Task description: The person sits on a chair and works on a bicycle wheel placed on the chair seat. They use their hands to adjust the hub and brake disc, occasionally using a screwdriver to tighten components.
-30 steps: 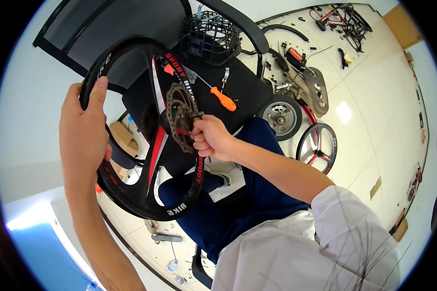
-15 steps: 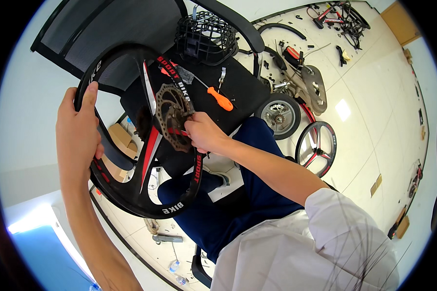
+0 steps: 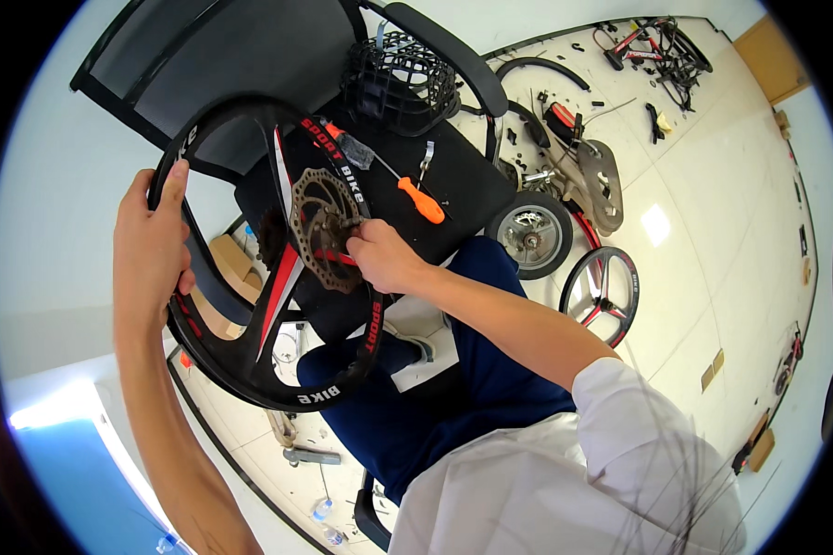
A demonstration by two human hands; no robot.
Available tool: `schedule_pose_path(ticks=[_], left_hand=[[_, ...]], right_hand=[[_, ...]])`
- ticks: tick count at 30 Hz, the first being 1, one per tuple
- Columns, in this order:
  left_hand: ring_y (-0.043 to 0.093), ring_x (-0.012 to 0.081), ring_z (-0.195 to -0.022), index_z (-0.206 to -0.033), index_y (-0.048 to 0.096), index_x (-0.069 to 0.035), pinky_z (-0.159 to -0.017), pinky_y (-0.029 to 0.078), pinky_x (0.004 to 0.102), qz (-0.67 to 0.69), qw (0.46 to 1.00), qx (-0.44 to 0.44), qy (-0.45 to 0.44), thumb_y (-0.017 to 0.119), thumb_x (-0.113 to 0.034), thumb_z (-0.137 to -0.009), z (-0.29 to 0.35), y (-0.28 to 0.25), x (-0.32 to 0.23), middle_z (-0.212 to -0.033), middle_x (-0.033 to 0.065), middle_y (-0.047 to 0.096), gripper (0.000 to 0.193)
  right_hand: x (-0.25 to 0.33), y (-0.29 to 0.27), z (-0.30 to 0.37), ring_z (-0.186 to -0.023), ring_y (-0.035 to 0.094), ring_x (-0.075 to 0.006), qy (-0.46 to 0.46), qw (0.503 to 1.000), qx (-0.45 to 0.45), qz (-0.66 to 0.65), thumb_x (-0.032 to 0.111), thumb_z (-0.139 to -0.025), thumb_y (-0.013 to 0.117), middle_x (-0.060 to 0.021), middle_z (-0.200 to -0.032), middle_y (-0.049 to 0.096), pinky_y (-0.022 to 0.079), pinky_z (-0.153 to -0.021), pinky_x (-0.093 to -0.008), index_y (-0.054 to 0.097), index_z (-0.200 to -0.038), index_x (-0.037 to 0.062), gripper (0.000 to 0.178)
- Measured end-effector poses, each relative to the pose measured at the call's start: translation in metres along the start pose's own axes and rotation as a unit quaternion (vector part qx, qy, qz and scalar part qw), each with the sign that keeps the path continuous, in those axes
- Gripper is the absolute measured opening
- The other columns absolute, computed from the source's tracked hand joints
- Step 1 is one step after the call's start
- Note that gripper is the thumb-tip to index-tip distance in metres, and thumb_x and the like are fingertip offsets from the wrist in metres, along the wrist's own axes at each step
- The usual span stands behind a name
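A black bicycle wheel (image 3: 319, 396) with broad red, white and black spokes stands tilted in front of me at the chair. My left hand (image 3: 153, 240) is wrapped round its rim on the left side. At the hub, my right hand (image 3: 386, 256) is closed beside the axle, fingers pinched on a small part I cannot make out. A perforated metal brake disc (image 3: 322, 217) sits on the hub. Behind the disc, a toothed sprocket (image 3: 270, 237) shows in part. Past my right hand, an orange-handled screwdriver (image 3: 420, 201) lies on the black chair seat (image 3: 477, 176).
On the chair also stand a black basket (image 3: 403, 83) and a small metal lever (image 3: 426, 157). To the right on the floor lie a small grey wheel (image 3: 530, 236), a red-and-black spoked wheel (image 3: 602, 298) and a grey scooter-like frame (image 3: 603, 180). A bicycle frame (image 3: 652, 46) lies far back.
My right hand has shifted slightly at the hub, still close to the axle. The view has moved a little; my left hand keeps its hold on the wheel rim.
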State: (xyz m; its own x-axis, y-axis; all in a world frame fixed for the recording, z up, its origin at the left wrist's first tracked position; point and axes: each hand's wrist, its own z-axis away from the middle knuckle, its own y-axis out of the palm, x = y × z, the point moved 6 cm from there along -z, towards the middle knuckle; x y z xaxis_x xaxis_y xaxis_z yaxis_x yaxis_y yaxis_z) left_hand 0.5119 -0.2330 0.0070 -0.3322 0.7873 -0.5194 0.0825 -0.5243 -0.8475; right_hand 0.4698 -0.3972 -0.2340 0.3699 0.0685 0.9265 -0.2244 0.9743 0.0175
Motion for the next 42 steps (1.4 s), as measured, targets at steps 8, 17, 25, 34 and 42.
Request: schedule_pose_path(ticks=[8, 17, 25, 34, 42], left_hand=[[0.037, 0.0084, -0.039, -0.14, 0.044, 0.005, -0.035, 0.032, 0.0256, 0.026, 0.999, 0.019, -0.004, 0.056, -0.049, -0.097, -0.009, -0.002, 0.011, -0.064, 0.0035, 0.042, 0.07], [0.025, 0.0043, -0.038, -0.111, 0.051, -0.004, -0.034, 0.024, 0.0244, 0.066, 0.998, 0.015, -0.007, 0.053, -0.045, -0.101, -0.016, -0.001, 0.023, -0.054, -0.0065, 0.028, 0.042], [0.034, 0.0077, -0.041, -0.104, 0.051, -0.004, -0.036, 0.031, 0.0265, 0.068, 0.996, 0.06, -0.002, 0.053, -0.046, -0.1, -0.023, -0.003, 0.017, -0.059, -0.002, 0.033, 0.042], [0.039, 0.0101, -0.036, -0.12, 0.057, 0.001, -0.036, 0.034, 0.0285, 0.013, 0.996, 0.063, 0.062, 0.057, -0.049, -0.097, -0.043, 0.002, -0.003, -0.06, 0.0032, 0.044, 0.055], [0.036, 0.009, -0.036, -0.116, 0.057, -0.001, -0.035, 0.032, 0.0266, -0.003, 0.996, 0.077, 0.054, 0.053, -0.052, -0.098, -0.049, 0.004, -0.011, -0.058, 0.0007, 0.04, 0.054]], right_hand=[[0.007, 0.002, 0.0, -0.082, 0.064, -0.0364, -0.085, 0.994, -0.038, 0.05, 0.014, -0.089, 0.048, -0.0266, -0.082, 0.064, 0.049, -0.074, -0.0446, 0.058, -0.09, -0.0121, 0.028], [0.006, 0.006, -0.012, -0.079, 0.065, -0.0333, -0.106, 0.992, -0.019, 0.065, 0.015, -0.089, 0.048, -0.0236, -0.081, 0.064, 0.049, -0.074, -0.0423, 0.058, -0.091, -0.0104, 0.027], [0.008, 0.006, -0.016, -0.081, 0.065, -0.0387, -0.112, 0.988, -0.03, 0.098, 0.014, -0.089, 0.049, -0.0273, -0.08, 0.064, 0.049, -0.074, -0.0444, 0.057, -0.09, -0.0108, 0.026], [0.028, -0.067, 0.029, -0.074, 0.064, -0.0444, -0.136, 0.947, -0.001, 0.29, 0.01, -0.087, 0.054, -0.0259, -0.074, 0.061, 0.051, -0.065, -0.0483, 0.052, -0.093, -0.0032, 0.015], [-0.003, -0.063, 0.025, -0.056, 0.044, -0.0176, -0.155, 0.981, 0.047, 0.108, 0.011, -0.084, 0.059, -0.0072, -0.061, 0.044, 0.038, -0.054, -0.0349, 0.046, -0.075, 0.0016, 0.019]])
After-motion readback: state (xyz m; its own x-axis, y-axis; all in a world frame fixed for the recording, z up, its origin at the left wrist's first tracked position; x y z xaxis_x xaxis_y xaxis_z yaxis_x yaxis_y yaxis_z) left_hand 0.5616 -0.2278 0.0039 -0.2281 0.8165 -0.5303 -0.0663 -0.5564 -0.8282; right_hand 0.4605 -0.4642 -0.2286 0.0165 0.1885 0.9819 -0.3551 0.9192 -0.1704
